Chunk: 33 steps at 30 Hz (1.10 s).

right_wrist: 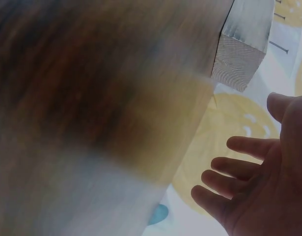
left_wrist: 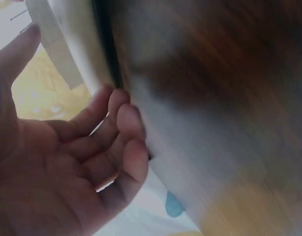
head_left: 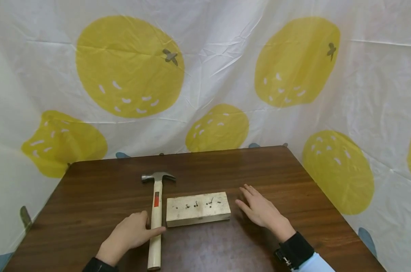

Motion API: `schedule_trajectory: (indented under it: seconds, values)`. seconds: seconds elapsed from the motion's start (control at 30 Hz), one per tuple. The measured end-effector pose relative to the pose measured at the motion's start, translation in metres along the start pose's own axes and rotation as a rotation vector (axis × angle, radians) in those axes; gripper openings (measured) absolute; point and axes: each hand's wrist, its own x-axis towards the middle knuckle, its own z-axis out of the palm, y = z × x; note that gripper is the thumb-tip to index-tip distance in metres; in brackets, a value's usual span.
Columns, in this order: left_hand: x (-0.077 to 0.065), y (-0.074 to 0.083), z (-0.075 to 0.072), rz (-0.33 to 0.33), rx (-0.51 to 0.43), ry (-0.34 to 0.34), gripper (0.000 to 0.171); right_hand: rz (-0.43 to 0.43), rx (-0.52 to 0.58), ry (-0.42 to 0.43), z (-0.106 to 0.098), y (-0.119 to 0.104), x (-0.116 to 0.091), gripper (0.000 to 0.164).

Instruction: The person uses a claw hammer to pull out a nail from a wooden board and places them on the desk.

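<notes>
Holds the left hand [head_left: 128,232], with loosely bent, unclamped fingers, at the hammer [head_left: 156,213] laid handle-near on the bench [head_left: 76,196], seemingly for easy reach, left of the block [head_left: 198,215], and the right hand [head_left: 261,211], with fingers apart, right of it.

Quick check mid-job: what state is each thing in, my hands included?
Hammer: lying on the table, claw to the right.
Wood block: lying flat, right of the hammer, apart from it.
Nails: sticking out of the block, uneven heights.
Left hand: thumb across the hammer, fingers loosely bent, not wrapped round it.
Right hand: open, right of the block, holding nothing.
Printed cloth: hanging behind, creased.
</notes>
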Motion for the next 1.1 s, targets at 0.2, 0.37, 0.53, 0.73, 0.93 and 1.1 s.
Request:
schedule_trajectory:
  seconds: [0.2,0.37,0.53,0.73,0.93,1.1]
  values:
    - [-0.002,0.006,0.011,-0.018,0.020,-0.015,0.063,0.000,0.000,0.006,0.001,0.001,0.000,0.067]
    - [-0.003,0.008,0.014,-0.023,0.038,-0.025,0.057,-0.002,-0.003,0.009,0.002,0.000,0.000,0.067]
    - [-0.002,0.009,0.014,-0.052,0.030,-0.034,0.049,-0.005,-0.011,0.014,0.002,0.000,0.000,0.066]
    - [-0.001,0.007,0.010,-0.116,0.026,0.003,0.043,-0.008,-0.007,0.015,0.002,-0.001,0.000,0.064]
    - [-0.001,0.000,0.007,-0.167,0.042,0.092,0.043,-0.008,-0.005,0.013,0.002,-0.001,0.001,0.065]
    - [-0.003,-0.004,0.006,-0.157,0.035,0.160,0.039,-0.008,-0.007,0.015,0.001,-0.002,0.000,0.065]
